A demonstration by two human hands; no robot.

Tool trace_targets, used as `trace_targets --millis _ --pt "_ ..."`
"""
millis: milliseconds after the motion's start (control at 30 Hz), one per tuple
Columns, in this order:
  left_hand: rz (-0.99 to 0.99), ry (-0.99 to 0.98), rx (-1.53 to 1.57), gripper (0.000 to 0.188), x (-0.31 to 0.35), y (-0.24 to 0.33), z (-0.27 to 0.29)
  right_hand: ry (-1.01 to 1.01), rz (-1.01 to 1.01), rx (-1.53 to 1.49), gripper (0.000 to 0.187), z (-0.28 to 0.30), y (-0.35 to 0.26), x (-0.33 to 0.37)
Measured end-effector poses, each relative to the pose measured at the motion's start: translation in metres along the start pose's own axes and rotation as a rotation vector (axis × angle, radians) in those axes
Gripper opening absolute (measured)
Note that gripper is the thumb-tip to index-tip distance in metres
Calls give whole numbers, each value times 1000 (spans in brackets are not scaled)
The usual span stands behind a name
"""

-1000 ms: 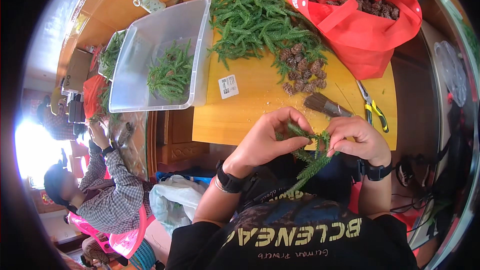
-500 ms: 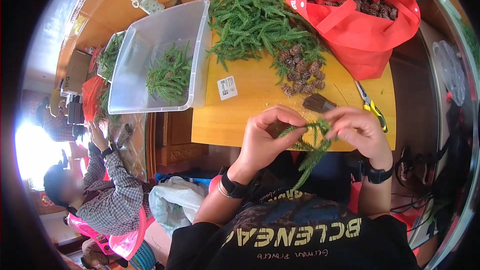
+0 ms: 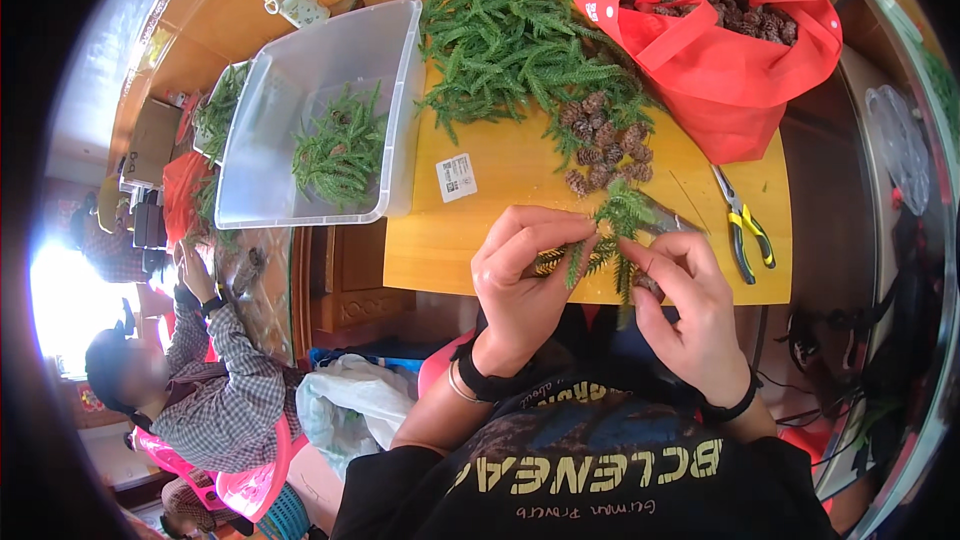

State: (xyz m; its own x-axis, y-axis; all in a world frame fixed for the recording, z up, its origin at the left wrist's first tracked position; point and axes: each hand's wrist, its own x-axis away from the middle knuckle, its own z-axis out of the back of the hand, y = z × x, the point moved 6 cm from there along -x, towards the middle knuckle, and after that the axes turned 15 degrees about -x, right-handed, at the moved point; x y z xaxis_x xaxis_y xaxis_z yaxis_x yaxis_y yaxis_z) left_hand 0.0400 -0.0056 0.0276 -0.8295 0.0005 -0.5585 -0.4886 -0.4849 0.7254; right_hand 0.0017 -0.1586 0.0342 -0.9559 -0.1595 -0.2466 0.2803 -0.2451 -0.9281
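Observation:
My left hand (image 3: 530, 270) pinches a green artificial pine sprig (image 3: 624, 208) between thumb and fingers, above the table's front edge. Its needled branches point up, down and toward my left palm. From the other side my right hand (image 3: 690, 305) is closed at the sprig's lower stems, thumb and index finger bent around them. A small brown piece, apparently a pine cone (image 3: 650, 286), shows between these fingers, mostly hidden. Just beyond the sprig lies a cluster of pine cones (image 3: 608, 140) on the yellow table (image 3: 440, 250).
Green sprigs (image 3: 510, 45) are heaped at the back. A red bag (image 3: 715, 90) of cones stands far right, pliers (image 3: 742, 225) nearer. A dark flat object (image 3: 668, 218) lies behind my hands. At left are a clear bin (image 3: 400, 120), a label (image 3: 457, 178) and a seated person (image 3: 215, 390).
The sprig has turned from hanging downward to standing up between my hands. My right hand has moved lower and closer, and a brown piece now shows in it.

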Motion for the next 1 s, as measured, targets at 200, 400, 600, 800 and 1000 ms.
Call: trace_targets --millis 200,400,600,800,1000 --pt "-10 15 -8 23 6 3 0 52 172 51 32 1 -11 0" --pt "-28 18 -10 23 5 8 0 143 192 13 33 2 -5 3" --pt "-75 -68 -16 24 7 18 -5 213 223 42 31 0 -10 -4" --pt "184 -90 187 21 12 7 -12 242 238 14 34 5 -4 -4" --pt "275 -156 382 18 13 -2 -19 248 257 11 32 6 -3 -4"
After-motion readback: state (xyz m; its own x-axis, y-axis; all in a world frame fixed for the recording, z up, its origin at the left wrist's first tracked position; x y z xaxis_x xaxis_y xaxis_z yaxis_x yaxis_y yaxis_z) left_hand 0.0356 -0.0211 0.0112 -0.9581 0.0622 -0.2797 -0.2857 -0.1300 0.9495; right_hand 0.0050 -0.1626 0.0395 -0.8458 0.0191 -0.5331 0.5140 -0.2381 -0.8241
